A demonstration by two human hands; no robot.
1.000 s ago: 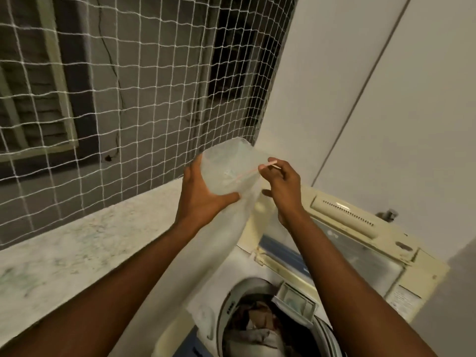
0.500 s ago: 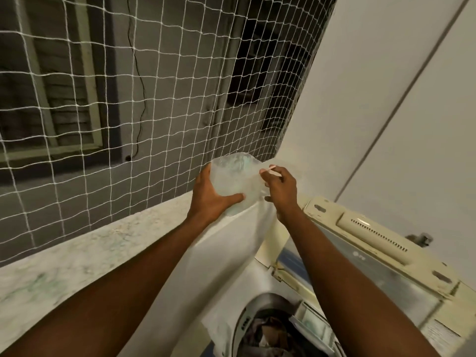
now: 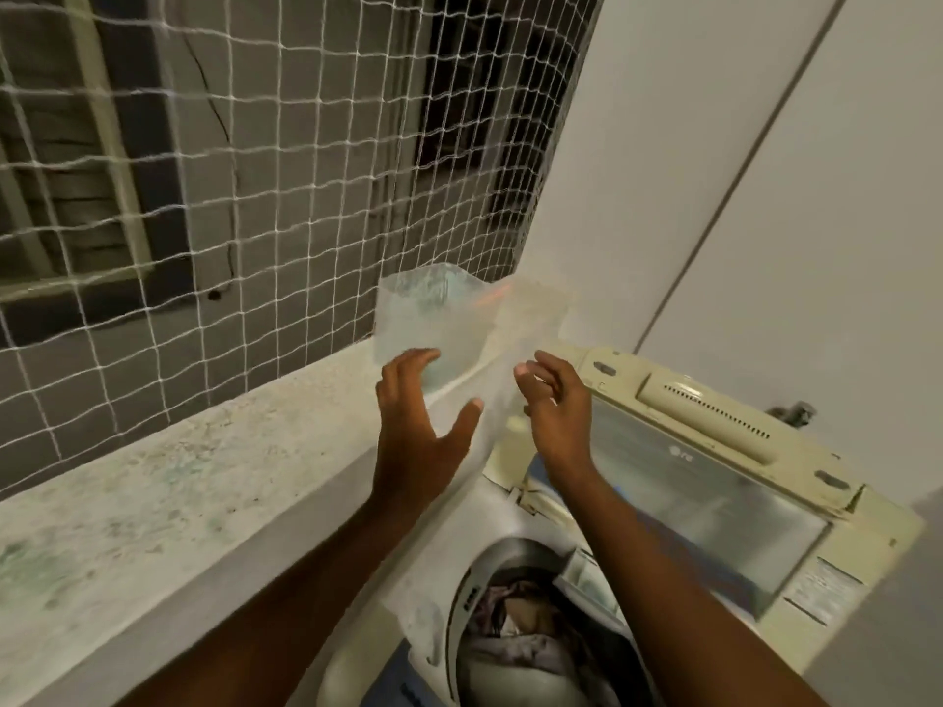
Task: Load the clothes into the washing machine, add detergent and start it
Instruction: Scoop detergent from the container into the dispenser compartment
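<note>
A clear plastic detergent container point(image 3: 433, 318) stands on the far end of the stone ledge point(image 3: 153, 482), with a thin pink stick at its rim. My left hand point(image 3: 418, 426) is open just in front of it, fingers spread, not touching it. My right hand point(image 3: 556, 405) is open to its right, fingers loosely curled and holding nothing. Below, the top-loading washing machine point(image 3: 510, 528) has its cream lid point(image 3: 714, 451) raised. Clothes point(image 3: 520, 635) lie in the drum.
A white net point(image 3: 255, 170) covers the opening above the ledge, with a grey wall and louvred window behind. A white wall point(image 3: 765, 145) rises behind the machine. A tap fitting point(image 3: 793, 413) sticks out of the wall by the lid.
Both hands have let go of the container, which now stands on the ledge, and have drawn back a little toward me with fingers open.
</note>
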